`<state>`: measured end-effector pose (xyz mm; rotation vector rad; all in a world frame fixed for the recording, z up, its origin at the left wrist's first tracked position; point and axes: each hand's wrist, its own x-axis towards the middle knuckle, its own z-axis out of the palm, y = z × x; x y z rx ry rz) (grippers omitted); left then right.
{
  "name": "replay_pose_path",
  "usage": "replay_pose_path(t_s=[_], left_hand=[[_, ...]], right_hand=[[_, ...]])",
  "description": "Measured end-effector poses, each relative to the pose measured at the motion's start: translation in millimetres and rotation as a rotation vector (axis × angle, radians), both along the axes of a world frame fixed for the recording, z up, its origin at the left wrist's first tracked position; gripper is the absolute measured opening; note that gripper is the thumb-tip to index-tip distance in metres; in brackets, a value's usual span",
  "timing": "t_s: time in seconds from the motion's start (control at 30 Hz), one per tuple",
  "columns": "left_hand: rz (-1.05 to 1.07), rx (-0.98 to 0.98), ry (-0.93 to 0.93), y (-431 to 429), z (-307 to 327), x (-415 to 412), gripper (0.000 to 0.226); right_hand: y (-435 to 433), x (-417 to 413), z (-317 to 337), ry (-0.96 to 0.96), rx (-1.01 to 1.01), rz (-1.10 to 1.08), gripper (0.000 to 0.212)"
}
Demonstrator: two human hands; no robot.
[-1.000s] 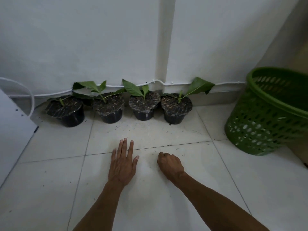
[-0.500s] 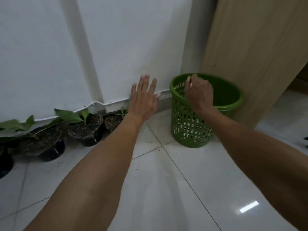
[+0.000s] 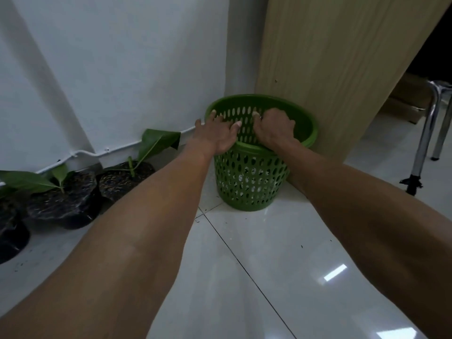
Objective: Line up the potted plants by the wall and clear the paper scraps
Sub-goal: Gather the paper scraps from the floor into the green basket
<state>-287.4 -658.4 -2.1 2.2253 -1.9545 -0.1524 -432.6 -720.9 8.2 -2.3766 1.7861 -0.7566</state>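
Note:
A green perforated plastic basket [image 3: 247,189] stands in the corner between the white wall and a wooden panel. White bits show through its holes near the bottom. My left hand [image 3: 215,137] lies over the basket's near rim, fingers spread and flat, holding nothing. My right hand [image 3: 275,128] hangs over the basket's opening with the fingers curled shut; what is inside them is hidden. Black potted plants stand in a row along the wall to the left: one [image 3: 127,183] nearest the basket, a second [image 3: 66,206], and a third [image 3: 9,233] cut by the frame's edge.
A light wooden panel [image 3: 342,69] rises right behind the basket. Chrome stool legs [image 3: 424,138] stand at the far right. A white cable [image 3: 117,150] runs along the wall's base. Dark soil specks [image 3: 203,212] dot the glossy white floor tiles.
The view swung right from the pots to the basket. Both hands left the floor and reached the basket; the left hand came down from the wall onto the rim.

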Motion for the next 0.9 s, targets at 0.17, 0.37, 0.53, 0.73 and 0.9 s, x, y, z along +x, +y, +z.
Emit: replay_pose_path(t_s=[0.17, 0.37, 0.53, 0.73, 0.9], left_hand=[[0.014, -0.034, -0.014, 0, -5, 1, 0.073], [0.029, -0.089, -0.046, 9, -8, 5, 0.07], [0.044, -0.102, -0.06, 26, -6, 12, 0.073], [0.087, -0.073, -0.135, 70, 25, 29, 0.071], [0.179, -0.089, -0.254, 128, 74, 69, 0.068]], right_hand=[[4, 0, 5, 0.046, 0.012, 0.007, 0.026], [11, -2, 8, 0.014, -0.038, 0.022, 0.012], [24, -1, 13, 0.021, 0.02, 0.011, 0.016], [50, 1, 31, -0.017, 0.2, -0.062, 0.014], [85, 44, 58, -0.168, 0.051, 0.106, 0.035]])
